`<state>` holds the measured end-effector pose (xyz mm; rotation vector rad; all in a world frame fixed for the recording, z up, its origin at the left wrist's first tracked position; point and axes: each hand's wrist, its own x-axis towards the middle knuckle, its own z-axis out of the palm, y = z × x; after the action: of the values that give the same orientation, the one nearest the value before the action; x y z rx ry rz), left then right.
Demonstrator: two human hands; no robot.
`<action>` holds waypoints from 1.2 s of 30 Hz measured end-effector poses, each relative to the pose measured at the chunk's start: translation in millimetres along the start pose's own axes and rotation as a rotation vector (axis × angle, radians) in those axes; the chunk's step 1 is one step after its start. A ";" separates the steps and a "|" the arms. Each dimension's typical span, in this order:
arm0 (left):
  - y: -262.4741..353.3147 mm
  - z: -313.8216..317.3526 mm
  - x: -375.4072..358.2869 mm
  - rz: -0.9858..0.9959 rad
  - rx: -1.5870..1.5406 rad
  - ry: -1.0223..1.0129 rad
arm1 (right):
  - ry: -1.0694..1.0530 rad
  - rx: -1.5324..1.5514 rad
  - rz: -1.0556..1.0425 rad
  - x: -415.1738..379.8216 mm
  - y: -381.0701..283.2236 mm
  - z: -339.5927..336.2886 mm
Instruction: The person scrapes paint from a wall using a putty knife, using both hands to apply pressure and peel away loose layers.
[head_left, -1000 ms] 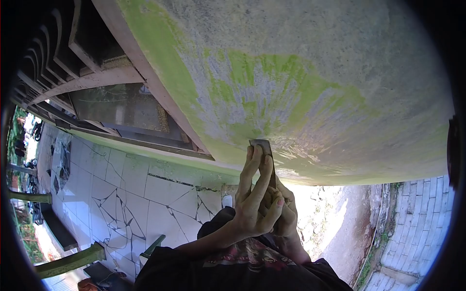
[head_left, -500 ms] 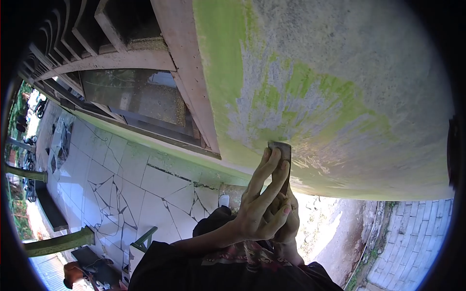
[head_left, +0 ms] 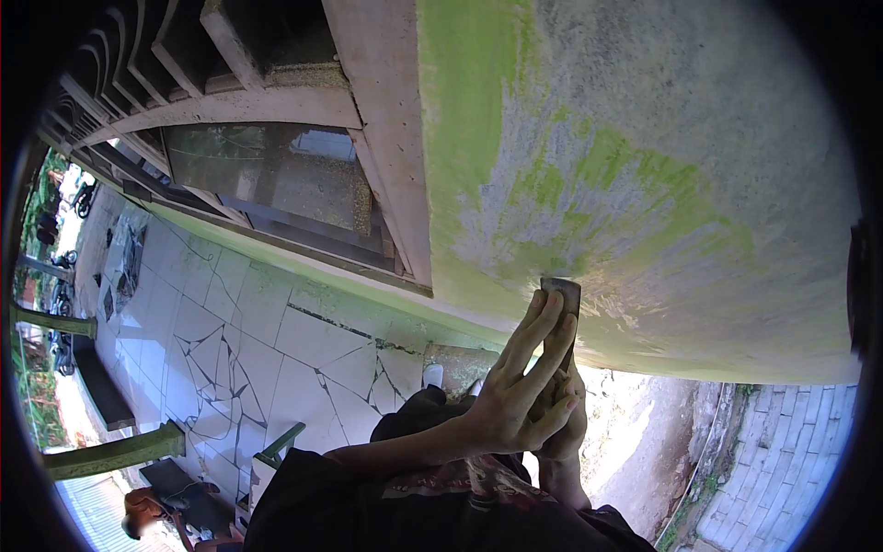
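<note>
Both of my hands are on a flat scraper [head_left: 563, 293], its broad dark end against the painted wall [head_left: 662, 267]. My left hand [head_left: 520, 391] lies in front, with its long fingers pressed along the scraper's flat face near the working end. Behind it, my right hand [head_left: 568, 425] is closed around the lower part of the tool; the left hand hides much of its fingers and the handle. Around the scraper's end, green paint is broken up by pale grey scraped streaks, and the wall's upper right is bare grey.
A window frame [head_left: 391, 156] with glass panes stands left of the wall. Below lie cracked white floor tiles [head_left: 276, 368]. A green rail [head_left: 120, 453] and a seated person [head_left: 143, 511] are at lower left. Grey pavers [head_left: 782, 460] show at lower right.
The view has shifted, so wall, window and hands all sit further right in the picture. Both hands keep hold of the scraper, its end still against nearly the same patch of wall.
</note>
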<state>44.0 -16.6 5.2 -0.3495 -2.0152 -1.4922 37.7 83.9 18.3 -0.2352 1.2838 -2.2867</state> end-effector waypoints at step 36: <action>1.7 -11.9 3.8 0.052 0.078 -0.023 | 0.102 0.126 -0.067 2.9 12.9 8.2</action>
<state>45.6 -27.7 11.1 -0.3855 -2.0605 -1.3802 42.8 70.7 11.7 -0.1211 1.1915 -2.4545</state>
